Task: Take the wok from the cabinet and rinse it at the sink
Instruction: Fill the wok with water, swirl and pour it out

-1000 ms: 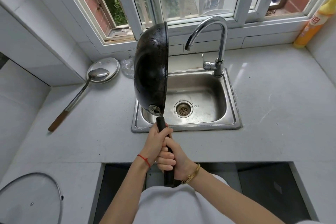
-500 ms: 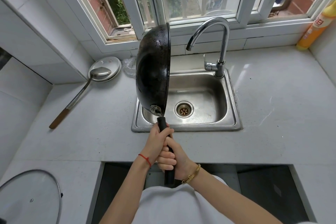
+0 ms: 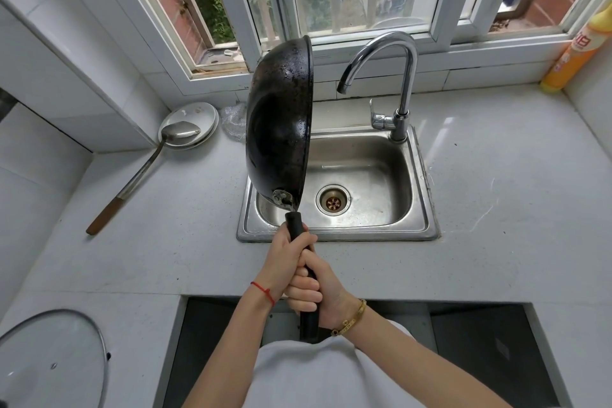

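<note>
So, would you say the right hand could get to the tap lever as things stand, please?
Probably not yet: the right hand grips the wok handle along with the left hand. The tap lever is unobstructed, right of the wok.

Single head view, looking steeply down and forward, close over sink [image 3: 410, 182] and counter [image 3: 496, 225].

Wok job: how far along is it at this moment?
Done: the black round-bottomed wok is out of the cabinet, held on edge over the left of the stainless steel sink. In hand: left hand and right hand both grip its black handle. Left: no water visible from the chrome gooseneck faucet; whether rinsing has happened cannot be told.
</note>
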`<state>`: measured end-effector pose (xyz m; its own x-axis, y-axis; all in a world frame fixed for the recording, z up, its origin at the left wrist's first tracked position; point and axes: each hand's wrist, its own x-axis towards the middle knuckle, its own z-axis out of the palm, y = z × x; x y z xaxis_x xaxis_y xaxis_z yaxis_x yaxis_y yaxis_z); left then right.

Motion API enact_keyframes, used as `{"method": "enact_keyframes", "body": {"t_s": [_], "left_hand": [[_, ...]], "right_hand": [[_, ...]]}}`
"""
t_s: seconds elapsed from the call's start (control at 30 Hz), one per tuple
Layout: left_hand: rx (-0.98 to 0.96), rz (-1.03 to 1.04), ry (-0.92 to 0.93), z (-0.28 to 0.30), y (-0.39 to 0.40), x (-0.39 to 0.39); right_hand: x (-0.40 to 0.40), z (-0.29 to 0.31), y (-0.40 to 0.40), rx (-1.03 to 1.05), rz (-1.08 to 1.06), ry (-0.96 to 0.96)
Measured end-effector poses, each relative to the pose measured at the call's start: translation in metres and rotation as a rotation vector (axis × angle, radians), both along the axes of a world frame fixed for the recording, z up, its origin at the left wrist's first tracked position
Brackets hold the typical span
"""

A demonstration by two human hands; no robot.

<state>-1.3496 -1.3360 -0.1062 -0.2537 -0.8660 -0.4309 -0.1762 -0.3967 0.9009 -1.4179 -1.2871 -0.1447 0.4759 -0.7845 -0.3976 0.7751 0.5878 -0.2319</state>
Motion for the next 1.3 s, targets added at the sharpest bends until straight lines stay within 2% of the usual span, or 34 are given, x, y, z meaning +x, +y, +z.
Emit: {"method": "enact_keyframes", "body": {"t_s": [0.2, 0.5, 0.77, 1.3], "left_hand": [[-0.005, 0.003, 0.006, 0.0, -0.002, -0.003], [0.072, -0.003, -0.018, -0.007, -0.001, -0.009], [0.028, 0.005, 0.023, -0.003, 0.001, -0.013], [0.072, -0.001, 0.036, -0.013, 0.008, -0.021]], "right_hand": [[-0.004, 0.002, -0.002, -0.018, 0.015, 0.014], [-0.01, -0.007, 0.0, 0.068, 0.006, -0.012], [-0.018, -0.002, 0.0, 0.034, 0.042, 0.033], [-0.028, -0.003, 0.008, 0.047, 0.077, 0.055]]}}
